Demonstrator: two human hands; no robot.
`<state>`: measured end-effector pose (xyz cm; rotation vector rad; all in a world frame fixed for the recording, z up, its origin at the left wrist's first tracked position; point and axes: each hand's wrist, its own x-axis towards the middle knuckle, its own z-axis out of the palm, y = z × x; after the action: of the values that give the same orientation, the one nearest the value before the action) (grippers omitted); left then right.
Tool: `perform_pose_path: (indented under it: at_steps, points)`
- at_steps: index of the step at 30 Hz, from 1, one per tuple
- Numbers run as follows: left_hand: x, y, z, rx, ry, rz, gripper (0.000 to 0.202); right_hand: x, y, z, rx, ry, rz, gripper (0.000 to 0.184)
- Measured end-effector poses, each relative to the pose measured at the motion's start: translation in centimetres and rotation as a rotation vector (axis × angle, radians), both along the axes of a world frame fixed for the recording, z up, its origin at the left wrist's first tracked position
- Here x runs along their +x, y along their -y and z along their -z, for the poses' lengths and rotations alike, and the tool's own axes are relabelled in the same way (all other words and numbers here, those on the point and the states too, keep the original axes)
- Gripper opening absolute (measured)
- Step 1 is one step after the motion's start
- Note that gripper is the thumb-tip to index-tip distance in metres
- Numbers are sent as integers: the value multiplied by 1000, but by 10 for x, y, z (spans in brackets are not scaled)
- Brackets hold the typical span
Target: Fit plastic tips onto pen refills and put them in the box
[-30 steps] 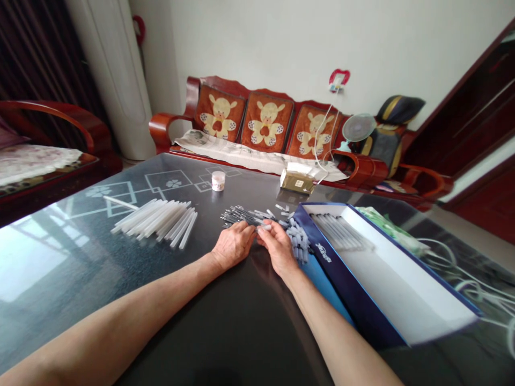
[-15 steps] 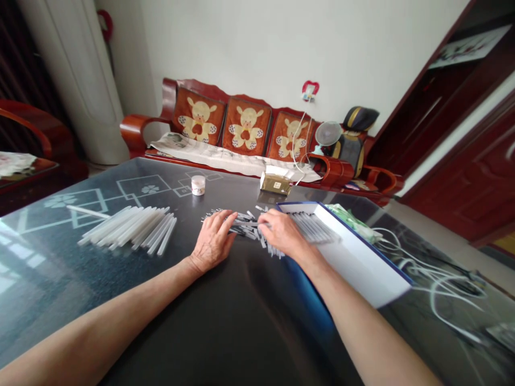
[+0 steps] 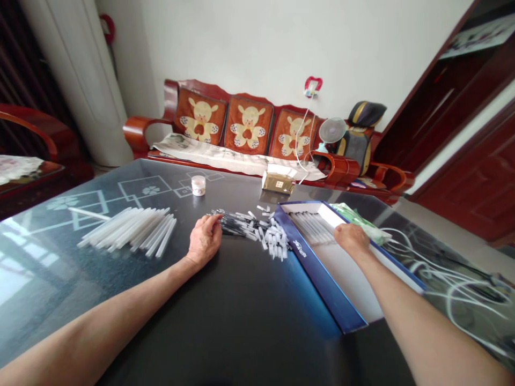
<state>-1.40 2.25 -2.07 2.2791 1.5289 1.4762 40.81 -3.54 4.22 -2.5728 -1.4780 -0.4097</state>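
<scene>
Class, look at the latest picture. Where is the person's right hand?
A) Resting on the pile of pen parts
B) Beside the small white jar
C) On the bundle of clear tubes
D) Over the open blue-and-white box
D. The right hand is over the open blue-and-white box, while the left hand is the one at the pile of pen parts.

Pen refills (image 3: 251, 226) between plastic tubes (image 3: 132, 230) to the left and a cardboard box (image 3: 322, 262) to the right
</scene>
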Motion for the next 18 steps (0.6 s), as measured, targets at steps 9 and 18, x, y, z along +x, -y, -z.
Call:
perform_pose_path:
  at_steps: [9, 18]
  points:
    - [3, 3, 1, -89, -162, -9, 21, -30, 0, -33, 80, 24, -140, 32]
    - [10, 18, -15, -183, -468, 14, 22, -208, 14, -18, 401, -267, -793, 26]
